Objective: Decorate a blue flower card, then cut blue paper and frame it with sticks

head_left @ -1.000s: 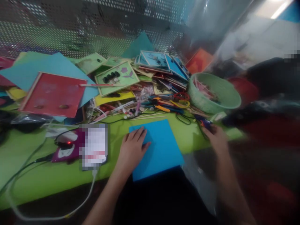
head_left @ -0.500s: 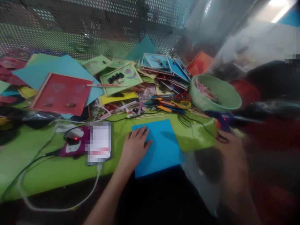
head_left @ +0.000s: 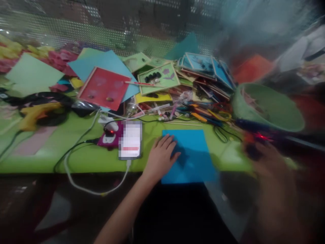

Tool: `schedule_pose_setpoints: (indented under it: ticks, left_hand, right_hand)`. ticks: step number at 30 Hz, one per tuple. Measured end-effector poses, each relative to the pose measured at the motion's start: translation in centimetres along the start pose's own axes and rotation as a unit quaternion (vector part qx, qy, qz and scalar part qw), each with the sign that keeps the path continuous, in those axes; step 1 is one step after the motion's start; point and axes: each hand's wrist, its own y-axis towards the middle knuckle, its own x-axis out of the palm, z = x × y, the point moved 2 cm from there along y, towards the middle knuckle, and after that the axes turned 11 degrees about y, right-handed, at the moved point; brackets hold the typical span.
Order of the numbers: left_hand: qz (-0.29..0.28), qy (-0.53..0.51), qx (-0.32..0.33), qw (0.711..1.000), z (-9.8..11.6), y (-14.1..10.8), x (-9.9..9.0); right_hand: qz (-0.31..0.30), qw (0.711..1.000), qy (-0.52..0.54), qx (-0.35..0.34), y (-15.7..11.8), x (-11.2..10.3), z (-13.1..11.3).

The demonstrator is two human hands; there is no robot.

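Partly beneath the left grip [head_left: 161, 157] lies the blue sheet [head_left: 192, 161].

Phone [head_left: 130, 139] left of sheet [head_left: 194, 159], bowl [head_left: 281, 103] right

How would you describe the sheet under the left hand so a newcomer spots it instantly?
Start at the green table and follow its near edge. There the left hand lies on a blue sheet that juts past that edge. Its plain, deeper blue sets it apart from the paler blue sheet farther back.
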Motion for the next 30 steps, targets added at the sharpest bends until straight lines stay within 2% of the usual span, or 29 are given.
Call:
schedule_pose_setpoints:
  ticks: [2,4,9,14,17,21,25,30]
  left_hand:
    - [-0.010,0.009,-0.010,1.000,0.1,-0.6,0.0]
    - [-0.015,0.014,-0.010,1.000,0.2,-0.9,0.1]
    - [-0.012,0.015,-0.007,1.000,0.3,-1.2,0.3]
    - [-0.003,0.009,-0.017,1.000,0.2,-1.1,0.2]
    - [0.007,0.007,-0.016,1.000,0.1,-1.1,0.0]
    - [0.012,0.004,-0.016,1.000,0.1,-1.1,0.0]
    - [0.013,-0.002,-0.016,1.000,0.1,-1.2,0.1]
    - [0.012,-0.004,-0.015,1.000,0.1,-1.2,0.2]
  right_hand:
    - [-0.045,0.994,0.078,0.062,0.3,1.6,-0.4]
    - [-0.089,0.987,0.099,0.095,0.3,3.7,-1.2]
    - [-0.217,0.972,0.021,0.084,0.2,9.5,-3.0]
    - [-0.300,0.949,-0.055,0.081,0.6,13.5,-3.3]
    - [-0.322,0.939,-0.099,0.068,0.6,15.2,-3.4]
    - [-0.321,0.936,-0.140,0.040,0.7,16.8,-3.2]
    - [-0.324,0.927,-0.191,0.018,1.0,17.6,-2.8]
    - [-0.332,0.920,-0.206,0.016,0.9,18.2,-2.8]
